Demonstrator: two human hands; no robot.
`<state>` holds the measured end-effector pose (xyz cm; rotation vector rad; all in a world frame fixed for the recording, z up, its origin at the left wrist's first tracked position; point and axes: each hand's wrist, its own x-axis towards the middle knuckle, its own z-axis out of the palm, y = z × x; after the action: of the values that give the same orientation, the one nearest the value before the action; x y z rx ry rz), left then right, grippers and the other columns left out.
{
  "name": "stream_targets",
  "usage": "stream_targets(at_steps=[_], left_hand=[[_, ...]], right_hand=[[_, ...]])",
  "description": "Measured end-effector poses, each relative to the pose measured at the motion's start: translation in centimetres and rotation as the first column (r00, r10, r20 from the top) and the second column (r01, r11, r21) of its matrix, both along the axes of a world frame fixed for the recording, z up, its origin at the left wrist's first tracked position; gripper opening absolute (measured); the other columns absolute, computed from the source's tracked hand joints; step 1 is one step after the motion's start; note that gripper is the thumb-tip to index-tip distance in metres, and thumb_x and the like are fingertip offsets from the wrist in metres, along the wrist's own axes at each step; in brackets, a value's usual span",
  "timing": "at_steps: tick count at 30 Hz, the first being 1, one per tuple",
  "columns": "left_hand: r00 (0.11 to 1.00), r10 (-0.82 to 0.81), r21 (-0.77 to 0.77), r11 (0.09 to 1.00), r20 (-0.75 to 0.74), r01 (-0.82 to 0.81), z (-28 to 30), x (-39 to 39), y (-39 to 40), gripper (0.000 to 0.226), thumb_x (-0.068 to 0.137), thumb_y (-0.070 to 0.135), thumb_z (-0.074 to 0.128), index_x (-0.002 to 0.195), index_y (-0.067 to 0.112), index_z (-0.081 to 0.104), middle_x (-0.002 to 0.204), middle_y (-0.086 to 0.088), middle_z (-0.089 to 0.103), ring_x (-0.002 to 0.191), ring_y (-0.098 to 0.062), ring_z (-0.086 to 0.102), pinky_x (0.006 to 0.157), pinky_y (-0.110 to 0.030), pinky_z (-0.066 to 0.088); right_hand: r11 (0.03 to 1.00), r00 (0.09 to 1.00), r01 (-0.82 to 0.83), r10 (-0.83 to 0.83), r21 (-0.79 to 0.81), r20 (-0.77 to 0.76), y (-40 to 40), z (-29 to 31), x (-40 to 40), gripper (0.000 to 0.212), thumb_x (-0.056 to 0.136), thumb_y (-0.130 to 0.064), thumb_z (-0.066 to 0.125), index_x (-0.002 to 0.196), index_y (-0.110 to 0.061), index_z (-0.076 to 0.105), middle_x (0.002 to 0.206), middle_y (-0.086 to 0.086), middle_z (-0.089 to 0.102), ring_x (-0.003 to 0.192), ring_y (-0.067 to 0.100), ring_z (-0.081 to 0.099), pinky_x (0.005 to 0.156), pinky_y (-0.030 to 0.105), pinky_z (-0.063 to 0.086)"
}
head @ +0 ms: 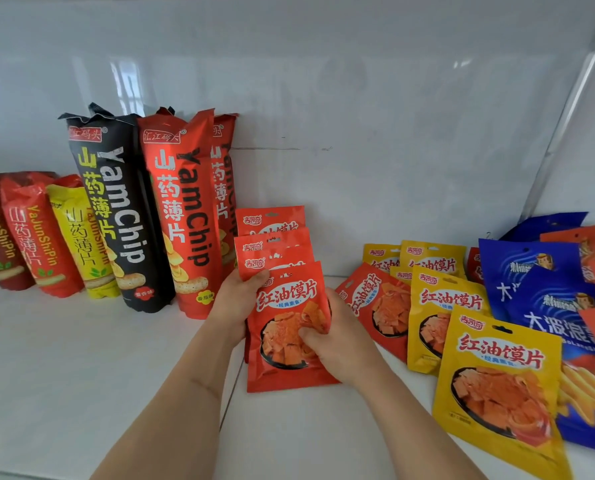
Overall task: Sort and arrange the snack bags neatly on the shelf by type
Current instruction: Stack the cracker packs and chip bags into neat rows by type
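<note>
Ranged along the white shelf [81, 358] from the left: three short YaJunShiPin yam-chip bags [47, 244], dark red, red and yellow, leaning back; then a tall black YamChip bag [116, 209] and tall red YamChip bags [185, 216], upright against the wall.

Just right of those, held a row of red chili-oil bun-chip pouches [272, 237], stacked one before another. Left hand [240, 299] curled on the left upper edge of the front red pouch [285, 341], thumb across its top corner; right hand [337, 344] clamped on its right side, thumb pressed into the face and denting the film. Front red pouch stood on its bottom edge on the shelf, touching the pouches behind.

Judged light, soft and crinkly: glossy film likely slippery, contents brittle, so better held by the side seams or top seal than squeezed through the middle. Looked bright red, with a white brand mark and hang hole at top, white-outlined characters, and a dark plate of orange-red chips pictured below.

Further right, lay another red pouch [375, 303] on its back, yellow pouches [497, 386] of the same snack overlapping, then blue wavy-chip bags [545, 299] heaped at the far right, still unsorted.
</note>
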<state>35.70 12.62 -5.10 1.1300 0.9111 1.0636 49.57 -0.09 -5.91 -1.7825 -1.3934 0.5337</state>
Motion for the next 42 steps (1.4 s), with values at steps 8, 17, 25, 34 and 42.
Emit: stream_targets(at_steps=[8,17,25,34,42], left_hand=[[0.995,-0.004,-0.093,0.996,-0.096,-0.005,0.3,-1.0,1.9,0.024,0.096,0.022,0.068,0.117,0.014,0.065,0.103,-0.012,0.077,0.093,-0.034,0.075,0.087,-0.048,0.060],[0.834,0.185,0.188,0.977,-0.519,-0.100,-0.6,-0.3,2.3,0.047,0.097,0.037,0.064,0.134,0.010,0.054,0.127,-0.008,0.066,0.112,-0.029,0.064,0.084,-0.032,0.047],[0.602,0.257,0.323,0.946,-0.756,0.001,0.0,-1.2,0.2,0.051,0.101,0.036,0.053,0.138,0.003,0.040,0.129,-0.019,0.061,0.116,-0.037,0.060,0.085,-0.037,0.044],[0.210,0.672,0.704,0.682,-0.710,0.195,1.1,-1.2,-3.1,0.043,0.104,0.038,0.043,0.134,0.009,0.053,0.130,-0.010,0.059,0.117,-0.029,0.058,0.084,-0.037,0.052],[0.241,0.723,0.757,0.574,-0.648,0.312,0.5,0.1,-3.2,0.033,0.102,0.031,0.045,0.120,0.012,0.064,0.114,-0.008,0.069,0.103,-0.030,0.065,0.075,-0.039,0.051]], right_hand=[[0.997,0.994,0.065,-0.068,-0.027,-0.088,1.8,-1.3,-2.4,0.070,0.077,-0.045,0.058,0.142,-0.041,0.032,0.129,-0.013,0.056,0.123,0.014,0.053,0.104,0.040,0.047],[0.991,0.991,0.093,-0.083,-0.092,0.102,2.3,-2.4,-2.5,0.082,0.086,-0.059,0.054,0.153,-0.028,0.018,0.145,-0.003,0.048,0.134,0.023,0.044,0.113,0.047,0.035],[0.988,0.975,0.123,-0.102,-0.097,0.199,2.7,-3.1,-3.1,0.077,0.085,-0.067,0.044,0.149,-0.029,0.026,0.144,-0.005,0.049,0.134,0.023,0.042,0.114,0.047,0.033],[0.970,0.935,0.223,-0.185,-0.096,0.302,2.6,-2.4,-5.5,0.073,0.092,-0.062,0.043,0.149,-0.020,0.029,0.147,0.003,0.045,0.137,0.027,0.037,0.114,0.042,0.026],[0.964,0.922,0.262,-0.234,-0.050,0.307,1.5,-1.2,-2.6,0.054,0.099,-0.046,0.045,0.144,-0.016,0.043,0.143,0.006,0.051,0.131,0.029,0.043,0.106,0.040,0.038]])
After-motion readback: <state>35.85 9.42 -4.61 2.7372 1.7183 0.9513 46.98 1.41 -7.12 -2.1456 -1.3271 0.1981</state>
